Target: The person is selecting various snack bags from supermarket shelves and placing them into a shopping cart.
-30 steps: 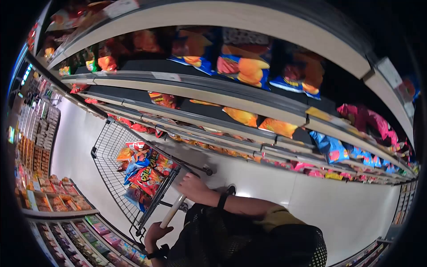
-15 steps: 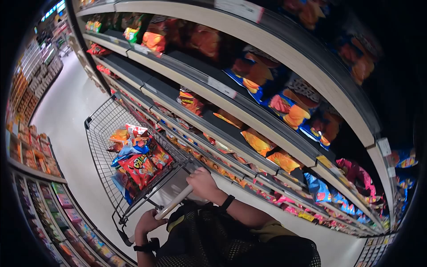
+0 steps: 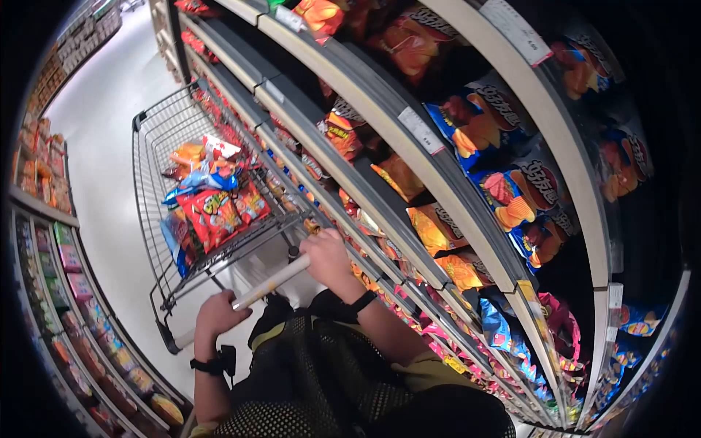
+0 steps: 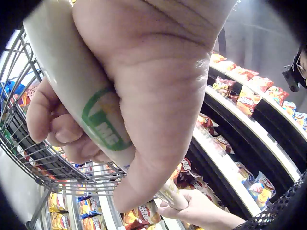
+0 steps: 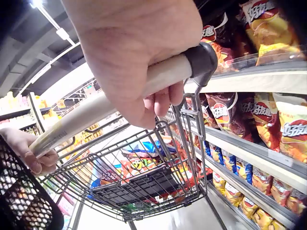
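A wire shopping cart (image 3: 148,171) stands in front of me, its pale handle (image 3: 272,286) running across between my hands. My left hand (image 3: 217,315) grips the handle near its left end; in the left wrist view the fingers curl round beneath it, with the thumb along the near side, beside a green printed logo (image 4: 106,120). My right hand (image 3: 328,257) holds the other end, close to the dark end joint (image 5: 201,62). Inside the cart lie a red snack bag (image 3: 212,217), a blue bag (image 3: 198,179) and an orange bag (image 3: 188,153), among others.
Tall shelves of chip bags (image 3: 522,197) rise close along the right side of the cart. Lower shelves with boxed goods (image 3: 69,255) line the left. Pale floor (image 3: 102,146) runs between them, with stacked goods (image 3: 87,36) at the far end.
The head view has turned, so the right shelves slant more steeply and their bags look closer. The cart sits higher and further left in view. Both hands stay on the handle.
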A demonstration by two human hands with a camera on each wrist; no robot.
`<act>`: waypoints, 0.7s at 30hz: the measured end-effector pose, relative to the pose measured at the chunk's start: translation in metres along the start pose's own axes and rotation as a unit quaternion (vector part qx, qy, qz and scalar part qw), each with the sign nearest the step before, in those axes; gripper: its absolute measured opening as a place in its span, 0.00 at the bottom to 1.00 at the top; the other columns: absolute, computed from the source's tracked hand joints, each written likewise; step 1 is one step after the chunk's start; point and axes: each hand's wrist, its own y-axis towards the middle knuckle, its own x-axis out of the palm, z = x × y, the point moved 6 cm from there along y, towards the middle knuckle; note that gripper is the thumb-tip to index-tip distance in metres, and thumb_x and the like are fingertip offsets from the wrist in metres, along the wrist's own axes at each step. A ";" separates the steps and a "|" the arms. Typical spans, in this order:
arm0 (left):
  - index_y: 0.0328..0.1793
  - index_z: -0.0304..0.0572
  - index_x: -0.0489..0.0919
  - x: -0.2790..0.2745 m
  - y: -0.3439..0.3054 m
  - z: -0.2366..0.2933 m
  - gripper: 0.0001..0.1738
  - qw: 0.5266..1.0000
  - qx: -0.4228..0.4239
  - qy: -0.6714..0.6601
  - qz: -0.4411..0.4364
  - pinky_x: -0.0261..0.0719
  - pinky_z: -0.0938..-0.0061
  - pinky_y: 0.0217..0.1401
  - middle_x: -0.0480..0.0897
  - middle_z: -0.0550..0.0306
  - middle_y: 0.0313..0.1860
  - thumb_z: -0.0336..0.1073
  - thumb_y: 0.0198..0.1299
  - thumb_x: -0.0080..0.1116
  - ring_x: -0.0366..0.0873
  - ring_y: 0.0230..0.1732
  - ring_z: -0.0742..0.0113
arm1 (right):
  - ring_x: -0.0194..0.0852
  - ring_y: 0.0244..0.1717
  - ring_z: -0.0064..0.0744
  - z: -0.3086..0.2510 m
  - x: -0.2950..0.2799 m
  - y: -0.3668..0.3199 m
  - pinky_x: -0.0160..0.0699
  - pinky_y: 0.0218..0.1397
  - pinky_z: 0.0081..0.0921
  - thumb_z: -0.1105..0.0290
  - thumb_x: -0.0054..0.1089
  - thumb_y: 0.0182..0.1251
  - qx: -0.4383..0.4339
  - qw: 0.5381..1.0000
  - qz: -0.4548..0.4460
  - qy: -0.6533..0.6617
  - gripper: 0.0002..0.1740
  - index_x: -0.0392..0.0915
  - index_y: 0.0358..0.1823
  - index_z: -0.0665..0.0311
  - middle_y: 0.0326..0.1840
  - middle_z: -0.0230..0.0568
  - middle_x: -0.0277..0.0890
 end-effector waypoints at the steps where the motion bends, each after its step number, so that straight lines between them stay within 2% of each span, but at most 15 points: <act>1: 0.41 0.36 0.84 -0.001 -0.003 0.001 0.29 1.000 -0.009 -0.003 0.004 0.83 0.55 0.47 0.86 0.39 0.35 0.56 0.44 0.72 0.86 0.42 0.43 | 0.78 0.40 0.39 0.002 0.001 0.002 0.67 0.56 0.38 0.75 0.67 0.45 -0.004 1.000 0.002 0.013 0.07 0.80 0.26 0.55 0.28 0.34 0.78; 3: 0.37 0.39 0.83 -0.006 -0.016 0.014 0.24 0.997 -0.033 0.026 0.072 0.83 0.56 0.44 0.86 0.42 0.32 0.52 0.44 0.71 0.86 0.39 0.44 | 0.78 0.42 0.39 -0.001 -0.003 -0.003 0.66 0.59 0.37 0.76 0.66 0.44 -0.010 1.000 -0.020 0.018 0.08 0.81 0.28 0.55 0.30 0.34 0.78; 4: 0.37 0.39 0.83 -0.004 -0.021 0.017 0.24 0.996 -0.041 0.022 0.078 0.83 0.56 0.44 0.86 0.42 0.32 0.52 0.44 0.71 0.86 0.39 0.44 | 0.78 0.43 0.39 -0.002 -0.004 -0.004 0.65 0.61 0.36 0.78 0.66 0.44 -0.010 0.999 -0.037 0.015 0.09 0.81 0.29 0.56 0.32 0.35 0.79; 5: 0.36 0.40 0.82 -0.005 -0.027 0.021 0.22 0.990 -0.038 0.026 0.131 0.82 0.56 0.42 0.85 0.44 0.30 0.50 0.44 0.71 0.85 0.37 0.44 | 0.78 0.41 0.40 0.002 -0.001 -0.006 0.67 0.57 0.38 0.76 0.68 0.43 -0.030 0.999 -0.013 0.004 0.09 0.82 0.28 0.54 0.30 0.33 0.79; 7: 0.30 0.42 0.79 -0.006 -0.041 0.027 0.17 0.973 -0.029 0.023 0.227 0.81 0.56 0.37 0.83 0.47 0.26 0.45 0.42 0.71 0.83 0.32 0.45 | 0.78 0.42 0.40 0.002 -0.003 -0.011 0.67 0.57 0.38 0.76 0.68 0.43 -0.040 0.999 -0.017 0.009 0.09 0.82 0.28 0.54 0.30 0.33 0.79; 11: 0.27 0.42 0.78 0.008 -0.055 0.034 0.16 0.945 -0.039 0.034 0.324 0.79 0.55 0.35 0.81 0.48 0.23 0.41 0.39 0.73 0.82 0.30 0.45 | 0.77 0.45 0.40 0.003 -0.012 -0.022 0.66 0.60 0.39 0.75 0.70 0.42 -0.047 0.998 -0.032 0.004 0.12 0.82 0.31 0.54 0.33 0.34 0.80; 14: 0.27 0.43 0.78 0.015 -0.063 0.052 0.15 0.940 -0.059 0.053 0.332 0.79 0.54 0.34 0.81 0.48 0.23 0.41 0.39 0.73 0.81 0.30 0.45 | 0.76 0.47 0.41 0.013 -0.016 -0.032 0.65 0.61 0.40 0.73 0.71 0.42 -0.074 0.997 -0.027 0.016 0.14 0.79 0.33 0.56 0.36 0.37 0.78; 19: 0.27 0.45 0.77 0.039 -0.082 0.078 0.17 0.903 -0.012 0.090 0.419 0.77 0.52 0.37 0.80 0.48 0.24 0.44 0.41 0.75 0.80 0.32 0.44 | 0.77 0.49 0.40 0.032 -0.030 -0.051 0.64 0.64 0.43 0.71 0.74 0.42 -0.077 0.995 -0.047 0.035 0.19 0.82 0.40 0.54 0.38 0.34 0.78; 21: 0.28 0.46 0.79 0.018 -0.076 0.064 0.17 0.904 -0.048 0.126 0.406 0.77 0.54 0.38 0.81 0.49 0.27 0.44 0.41 0.76 0.81 0.34 0.45 | 0.77 0.50 0.39 0.021 -0.016 -0.032 0.64 0.65 0.43 0.71 0.74 0.41 -0.071 0.995 -0.058 0.049 0.20 0.83 0.41 0.53 0.39 0.34 0.78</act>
